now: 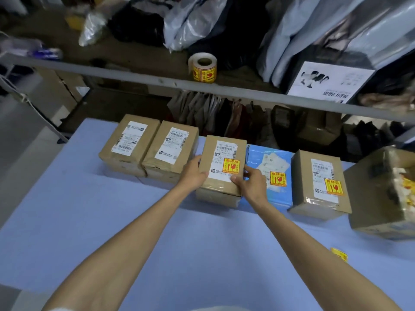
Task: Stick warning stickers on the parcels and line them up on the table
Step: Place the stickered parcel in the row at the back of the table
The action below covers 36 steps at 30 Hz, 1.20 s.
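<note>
A row of parcels runs along the far side of the blue table (157,232). The middle brown parcel (219,151) carries a yellow and red warning sticker (231,166). My left hand (193,173) grips its left side and my right hand (251,182) grips its right front corner. To its right lie a blue parcel (258,153) and a brown parcel (318,182), each with a warning sticker. Two brown parcels to the left, the nearer parcel (170,149) and the farther parcel (130,140), show only white labels. The sticker roll (203,67) stands on the shelf behind.
A larger taped carton (381,194) sits at the table's right edge. A loose yellow sticker (339,254) lies on the table near my right forearm. A grey shelf rail (134,75) crosses behind the table, with bags and packages above and below it.
</note>
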{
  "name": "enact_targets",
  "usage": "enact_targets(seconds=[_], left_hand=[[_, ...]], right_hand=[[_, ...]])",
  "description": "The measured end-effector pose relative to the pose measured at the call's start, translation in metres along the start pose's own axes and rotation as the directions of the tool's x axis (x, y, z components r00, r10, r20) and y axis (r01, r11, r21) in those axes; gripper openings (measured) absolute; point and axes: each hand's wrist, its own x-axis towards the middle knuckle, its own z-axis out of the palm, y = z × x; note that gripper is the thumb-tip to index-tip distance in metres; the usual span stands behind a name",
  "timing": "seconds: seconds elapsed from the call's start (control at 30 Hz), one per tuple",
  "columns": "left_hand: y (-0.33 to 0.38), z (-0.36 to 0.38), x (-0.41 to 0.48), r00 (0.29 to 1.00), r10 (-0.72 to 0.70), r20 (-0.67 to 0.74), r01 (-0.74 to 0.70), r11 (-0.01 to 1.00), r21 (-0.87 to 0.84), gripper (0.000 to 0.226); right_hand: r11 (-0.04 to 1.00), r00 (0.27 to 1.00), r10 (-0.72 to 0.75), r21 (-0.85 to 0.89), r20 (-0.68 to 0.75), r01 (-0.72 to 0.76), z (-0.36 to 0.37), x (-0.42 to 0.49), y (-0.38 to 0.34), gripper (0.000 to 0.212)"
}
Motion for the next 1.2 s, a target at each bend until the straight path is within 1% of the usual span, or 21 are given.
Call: enact_targets(seconds=[0.13, 0.3, 0.5, 0.6, 0.67, 0.73, 0.83, 0.9, 0.97, 1.03, 1.1, 1.2], left_hand=[[0.000, 0.005, 0.022, 1.000, -0.010, 0.015, 0.010, 1.000, 0.025, 0.055], [-0.005, 0.014, 0.037, 1.000, -0.022, -0.001, 0.022, 0.997, 0.073, 0.061], [-0.005, 0.014, 0.042, 1.000, -0.008, -0.018, 0.010, 0.995, 0.097, 0.061], [-0.005, 0.012, 0.040, 1.000, 0.025, -0.018, -0.023, 0.991, 0.129, 0.058], [-0.004, 0.010, 0.041, 0.996, 0.082, -0.031, -0.074, 0.976, 0.205, 0.054], [-0.006, 0.004, 0.043, 0.986, 0.146, -0.077, -0.124, 0.963, 0.240, 0.051], [-0.012, -0.018, 0.049, 0.957, 0.197, -0.211, -0.144, 0.960, 0.242, 0.040], [-0.019, -0.039, 0.055, 0.940, 0.184, -0.288, -0.093, 0.948, 0.303, 0.038], [-0.030, -0.061, 0.063, 0.939, 0.134, -0.317, 0.006, 0.914, 0.405, 0.043], [-0.040, -0.079, 0.069, 0.948, 0.074, -0.309, 0.094, 0.864, 0.495, 0.051], [-0.045, -0.089, 0.074, 0.959, 0.039, -0.281, 0.119, 0.844, 0.523, 0.060], [-0.047, -0.094, 0.077, 0.965, 0.018, -0.261, 0.125, 0.846, 0.518, 0.071]], right_hand=[[0.999, 1.000, 0.018, -0.047, -0.006, -0.019, 0.006, 0.021, -0.001, 0.028], [0.990, 0.999, 0.036, -0.139, -0.017, -0.038, 0.016, 0.037, 0.008, 0.025], [0.987, 1.000, 0.015, -0.162, -0.016, -0.017, 0.019, 0.042, 0.010, 0.028], [0.986, 1.000, 0.017, -0.167, -0.008, -0.018, 0.019, 0.043, 0.010, 0.031], [0.985, 0.999, 0.032, -0.169, -0.001, -0.032, 0.018, 0.043, 0.009, 0.033], [0.971, 1.000, 0.014, -0.237, -0.017, -0.018, 0.019, 0.042, 0.007, 0.035], [0.897, 0.992, -0.120, -0.433, -0.049, 0.087, 0.027, 0.039, -0.005, 0.047], [0.854, 0.968, -0.253, -0.471, -0.001, 0.222, 0.039, 0.037, -0.018, 0.050], [0.840, 0.942, -0.322, -0.430, 0.097, 0.332, 0.056, 0.036, -0.031, 0.045], [0.846, 0.921, -0.324, -0.369, 0.216, 0.384, 0.077, 0.036, -0.045, 0.041], [0.835, 0.901, -0.310, -0.367, 0.303, 0.411, 0.099, 0.036, -0.057, 0.040], [0.832, 0.906, -0.236, -0.409, 0.351, 0.375, 0.130, 0.037, -0.070, 0.038]])
